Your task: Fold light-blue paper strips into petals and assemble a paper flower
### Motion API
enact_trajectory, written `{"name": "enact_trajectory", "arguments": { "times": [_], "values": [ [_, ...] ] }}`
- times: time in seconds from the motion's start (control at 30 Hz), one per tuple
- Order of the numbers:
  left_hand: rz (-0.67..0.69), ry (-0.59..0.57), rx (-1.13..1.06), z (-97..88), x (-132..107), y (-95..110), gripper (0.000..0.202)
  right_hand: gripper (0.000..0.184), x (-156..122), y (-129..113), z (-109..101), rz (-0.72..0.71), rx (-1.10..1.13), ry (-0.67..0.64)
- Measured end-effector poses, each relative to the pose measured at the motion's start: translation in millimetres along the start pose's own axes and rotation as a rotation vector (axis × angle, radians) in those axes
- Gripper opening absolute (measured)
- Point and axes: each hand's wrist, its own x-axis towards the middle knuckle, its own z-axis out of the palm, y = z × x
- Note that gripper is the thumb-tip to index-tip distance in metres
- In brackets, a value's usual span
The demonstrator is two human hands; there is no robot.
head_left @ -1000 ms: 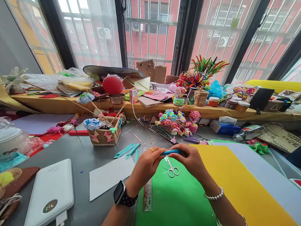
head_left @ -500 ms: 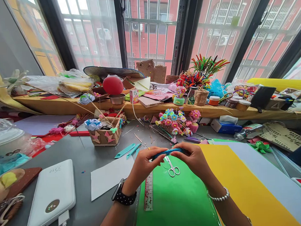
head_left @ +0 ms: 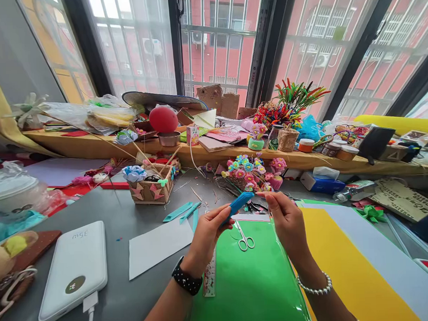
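Observation:
A bright blue folded strip, seemingly paper (head_left: 239, 204), slants up to the right above the green sheet. My left hand (head_left: 211, 233) is closed round its lower end, thumb on top. At the strip's upper tip is my right hand (head_left: 285, 219), its index finger reaching to the tip and its other fingers curled in. Whether anything small sits in that pinch is hidden. Below both hands, small scissors (head_left: 245, 241) lie on the green sheet (head_left: 253, 281), and a printed clear ruler (head_left: 210, 275) rests along its left edge.
Teal folded strips (head_left: 179, 212) and a white paper (head_left: 159, 249) lie left of my hands. Farther left is a white power bank (head_left: 75, 268) with a cable. Yellow paper (head_left: 329, 255) spreads on the right. Behind stand a decorated box (head_left: 150, 191) and crocheted flowers (head_left: 247, 171).
Both hands held the blue strip level between them. Now it is tilted upward in my left hand, and my right hand has drawn back to its tip, moving right.

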Motion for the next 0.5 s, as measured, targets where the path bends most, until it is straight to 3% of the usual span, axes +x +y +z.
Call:
{"name": "enact_trajectory", "arguments": {
  "times": [0.2,0.5],
  "values": [
    [-0.059,0.053,-0.268,-4.6,4,0,0.008,0.028,-3,-6,5,-0.041,0.049,-0.218],
    [-0.147,0.118,-0.449,-4.0,6,1,0.012,0.033,-9,-7,17,0.043,-0.008,-0.308]
  ]
}}
